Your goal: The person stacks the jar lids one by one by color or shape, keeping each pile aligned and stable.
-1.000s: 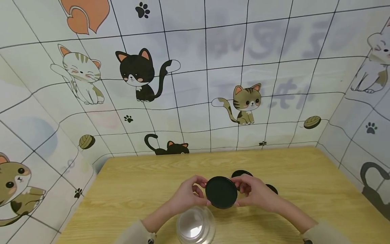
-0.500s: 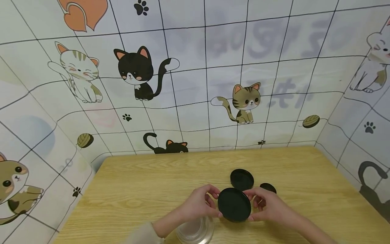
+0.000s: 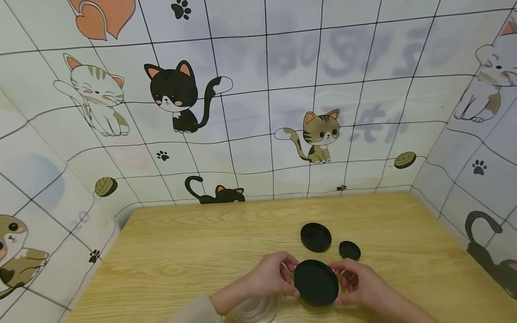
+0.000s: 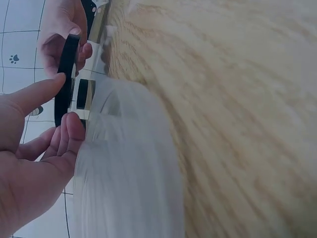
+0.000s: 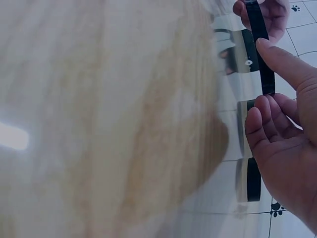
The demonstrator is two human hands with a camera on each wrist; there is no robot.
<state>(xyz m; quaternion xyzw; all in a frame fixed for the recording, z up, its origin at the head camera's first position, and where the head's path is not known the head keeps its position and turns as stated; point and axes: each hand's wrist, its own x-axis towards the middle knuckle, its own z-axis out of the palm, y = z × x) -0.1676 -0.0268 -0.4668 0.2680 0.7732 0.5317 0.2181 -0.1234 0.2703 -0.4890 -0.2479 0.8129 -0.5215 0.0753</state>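
Note:
Between both hands, a round black lid [image 3: 316, 283] is held by its edge, tilted, above the table. My left hand [image 3: 271, 277] pinches its left rim with thumb and fingers; my right hand [image 3: 362, 284] pinches the right rim. The left wrist view shows the same lid [image 4: 67, 79] edge-on. Below the left forearm stands a clear round container [image 3: 258, 308], partly hidden by that arm; it fills the middle of the left wrist view as a clear plastic wall [image 4: 129, 168].
Beyond the held lid, a second round black lid [image 3: 316, 237] and a smaller black lid [image 3: 349, 250] lie on the wooden table [image 3: 194, 251]. A cat-patterned cloth wall [image 3: 250, 112] surrounds the table's back and sides.
Both hands have carried the black lid rightward and toward me, away from the clear container. The two lids behind it, partly covered before, now show fully. The head view has shifted slightly.

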